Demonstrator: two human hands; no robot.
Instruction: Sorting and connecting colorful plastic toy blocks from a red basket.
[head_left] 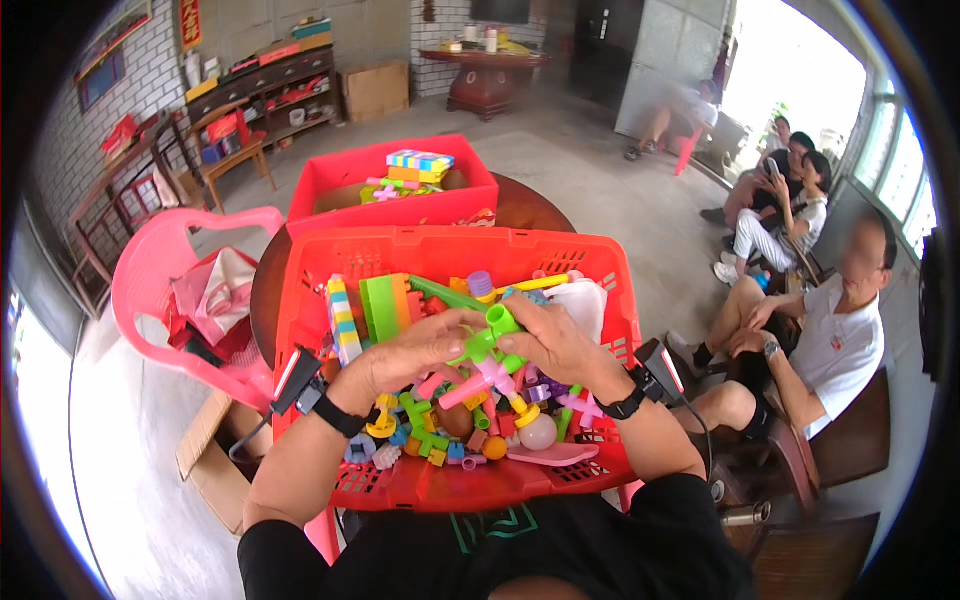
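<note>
Both my hands are over a red plastic basket (600,255) filled with mixed toy pieces. Between them is a bright green tube connector (500,319), joined to or overlapping a pink connector (475,385) below it. My left hand (425,350) closes on the green connector's left side. My right hand (550,340) grips its right side, the thumb pressed near the tube opening. Under the hands lie loose blocks, tubes and balls, among them a pale pink ball (538,432). Farther back in the basket stand a green-and-orange block stack (385,308) and a striped stack (344,320).
The basket rests on a round brown table (530,208), with a red box (390,215) of blocks behind it. A pink chair (140,290) holding cloth is at left, above an open cardboard box (215,465). A seated person (835,340) is close at right; several others sit beyond.
</note>
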